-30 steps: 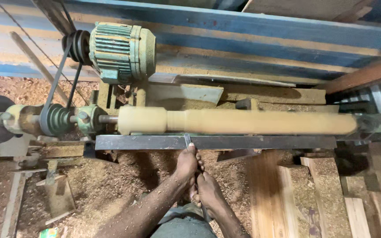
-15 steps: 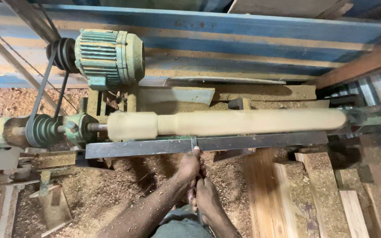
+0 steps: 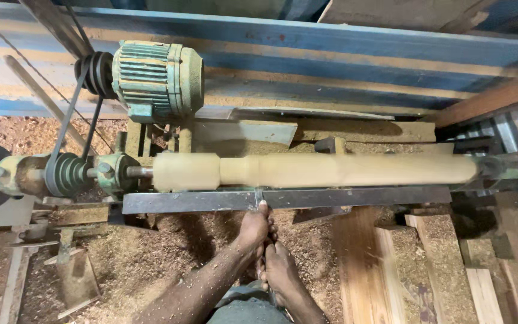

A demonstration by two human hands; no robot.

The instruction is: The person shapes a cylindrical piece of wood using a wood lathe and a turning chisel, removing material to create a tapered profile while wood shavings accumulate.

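Sawdust covers the floor (image 3: 151, 264) beneath a lathe; a green motor (image 3: 157, 78) sits upper left. Mid-frame, the pale wooden spindle (image 3: 313, 170) lies behind the steel tool rest (image 3: 355, 196). Left hand (image 3: 254, 227) and right hand (image 3: 280, 270) have fingers clenched on a chisel (image 3: 259, 199).

Two bare forearms flecked with sawdust, no sleeves, left hand (image 3: 253, 228), right hand (image 3: 281, 271)

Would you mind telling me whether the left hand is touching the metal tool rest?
Touching. The head view shows the left hand with its fingertips pressed against the near edge of the metal tool rest, no gap between them, below the spinning wooden spindle.
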